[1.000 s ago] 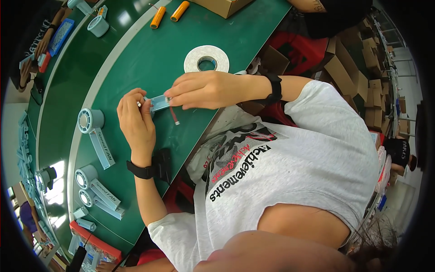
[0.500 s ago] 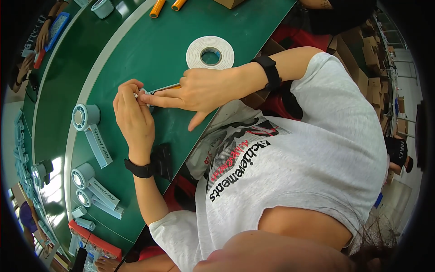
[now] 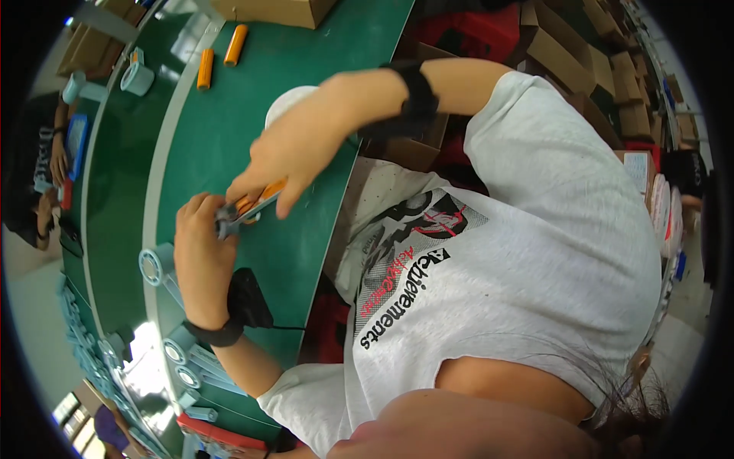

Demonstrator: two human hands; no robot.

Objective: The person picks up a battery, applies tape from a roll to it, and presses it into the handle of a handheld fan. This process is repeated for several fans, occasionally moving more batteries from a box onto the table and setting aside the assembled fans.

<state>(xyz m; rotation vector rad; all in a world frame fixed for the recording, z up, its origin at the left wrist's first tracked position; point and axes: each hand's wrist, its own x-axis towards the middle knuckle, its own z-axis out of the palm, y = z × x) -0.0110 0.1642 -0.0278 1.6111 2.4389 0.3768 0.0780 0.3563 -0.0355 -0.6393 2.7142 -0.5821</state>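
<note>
My left hand [image 3: 200, 245] is closed round one end of a slim grey-blue part [image 3: 227, 222]. Orange pieces [image 3: 272, 188] show along it, and its exact kind is unclear because fingers cover much of it. From above, my right hand [image 3: 302, 149] reaches over the same part. Its fingers are bent onto the part and the thumb lies at its far end. Behind the right hand, a white tape roll [image 3: 284, 103] is partly hidden. Just beyond my left hand, a light-blue handheld fan [image 3: 153, 268] lies on the green table [image 3: 229, 130].
Two orange cylinders [image 3: 205, 69] lie towards the upper left, near a cardboard box [image 3: 279, 11]. More light-blue fans [image 3: 183, 352] and a red-edged tray [image 3: 218, 430] are lower down. A black object with a cable [image 3: 248, 298] sits by my left wrist. People work across the table.
The view has shifted. My right hand has moved in front of the tape roll and bent its fingers onto the part. More of the part and its orange pieces now show.
</note>
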